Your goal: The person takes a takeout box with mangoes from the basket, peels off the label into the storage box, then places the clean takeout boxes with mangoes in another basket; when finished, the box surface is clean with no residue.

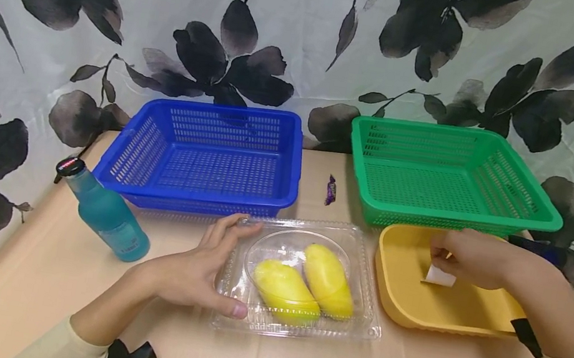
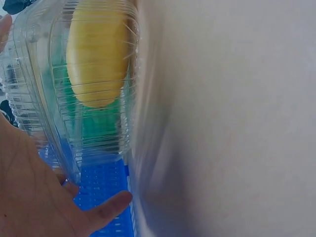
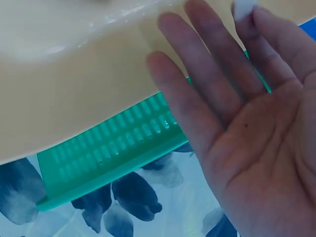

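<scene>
A closed clear plastic box (image 1: 363, 318) with two yellow fruits (image 1: 329, 281) inside sits at the middle of the table. My left hand (image 1: 194, 271) touches its left side, fingers spread; the left wrist view shows this hand (image 2: 44, 197) beside the box (image 2: 49, 98). Over the yellow tray (image 1: 397, 302), my right hand (image 1: 470, 257) pinches a small white piece (image 1: 440, 276). In the right wrist view a bit of the white piece (image 3: 244, 8) shows between thumb and index finger of that hand (image 3: 261, 133), the other fingers extended.
A blue basket (image 1: 192, 198) stands at the back left and a green basket (image 1: 451, 219) at the back right, behind the yellow tray. Between them lies a small purple-wrapped item (image 1: 331, 191). A teal bottle (image 1: 111, 222) with a black cap is on the left.
</scene>
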`<state>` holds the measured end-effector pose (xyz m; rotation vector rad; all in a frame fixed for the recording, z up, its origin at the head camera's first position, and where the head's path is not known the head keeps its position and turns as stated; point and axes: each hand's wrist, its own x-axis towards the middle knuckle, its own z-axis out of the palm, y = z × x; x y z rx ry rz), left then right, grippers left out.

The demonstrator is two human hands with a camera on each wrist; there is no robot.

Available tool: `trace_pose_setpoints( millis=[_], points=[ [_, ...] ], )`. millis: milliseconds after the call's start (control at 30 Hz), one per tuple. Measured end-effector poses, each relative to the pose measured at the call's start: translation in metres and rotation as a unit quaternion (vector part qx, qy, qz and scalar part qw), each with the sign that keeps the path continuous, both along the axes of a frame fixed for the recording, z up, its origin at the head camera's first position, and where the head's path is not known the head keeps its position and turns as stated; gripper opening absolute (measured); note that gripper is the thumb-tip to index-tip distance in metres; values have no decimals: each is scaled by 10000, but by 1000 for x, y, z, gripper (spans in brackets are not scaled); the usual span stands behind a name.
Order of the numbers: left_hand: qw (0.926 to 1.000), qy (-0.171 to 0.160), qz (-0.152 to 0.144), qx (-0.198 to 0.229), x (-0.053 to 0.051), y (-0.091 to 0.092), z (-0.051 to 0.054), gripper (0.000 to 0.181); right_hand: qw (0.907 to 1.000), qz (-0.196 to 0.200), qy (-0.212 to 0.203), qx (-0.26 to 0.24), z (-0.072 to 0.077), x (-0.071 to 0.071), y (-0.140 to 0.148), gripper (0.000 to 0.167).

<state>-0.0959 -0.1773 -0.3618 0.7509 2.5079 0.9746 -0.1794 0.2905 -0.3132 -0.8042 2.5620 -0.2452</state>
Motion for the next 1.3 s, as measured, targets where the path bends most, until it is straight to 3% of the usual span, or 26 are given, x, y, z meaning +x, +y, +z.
trace_pose_setpoints(
  millis=[367,667,1067,1233,1300],
  points=[
    [9999,93,-58,-7,0,1,2,119,9994,-23,-327,62,-3,2,5,18],
    [10000,83,-19,-14,0,1,2,119,9963,-89,-726,453,-4,5,5,38],
    [10000,9,11,0,1,1,0,119,9989,243,-91,392,5,0,10,16],
    [10000,30,18,-4,2,1,1,119,9991,159,-143,357,8,0,10,2],
    [10000,39,15,4,2,1,1,119,9995,44,-165,267,10,1,11,14]
  ],
)
